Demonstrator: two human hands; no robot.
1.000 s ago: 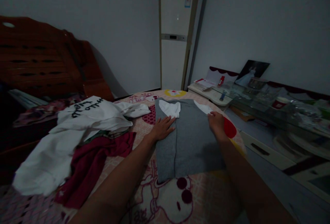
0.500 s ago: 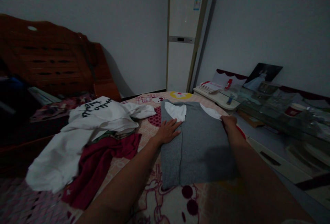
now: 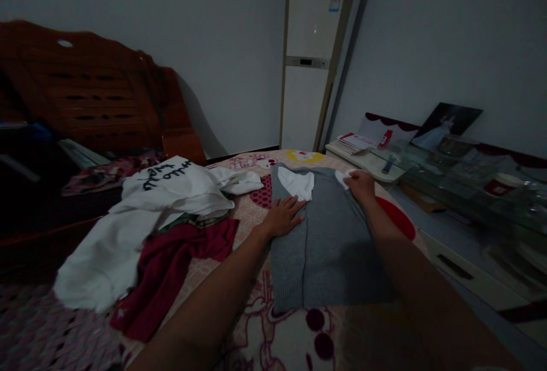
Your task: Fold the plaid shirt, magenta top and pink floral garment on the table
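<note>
A grey knit garment with white sleeve parts lies spread on a patterned cloth. Its left side is folded inward, with a white piece on top. My left hand rests flat on that folded side, fingers spread. At the garment's upper right edge, my right hand grips the white sleeve with closed fingers and bends it inward. My right forearm covers part of the garment's right edge.
To the left lie a white garment with black lettering and a dark red garment. Behind them stands a wooden bench. On the right is a glass-topped cabinet holding several items. A tall white air conditioner stands in the corner.
My right hand has moved left, bringing the white sleeve and the garment's right edge inward. A red patch of the cloth now shows more. My left hand stays flat on the fold.
</note>
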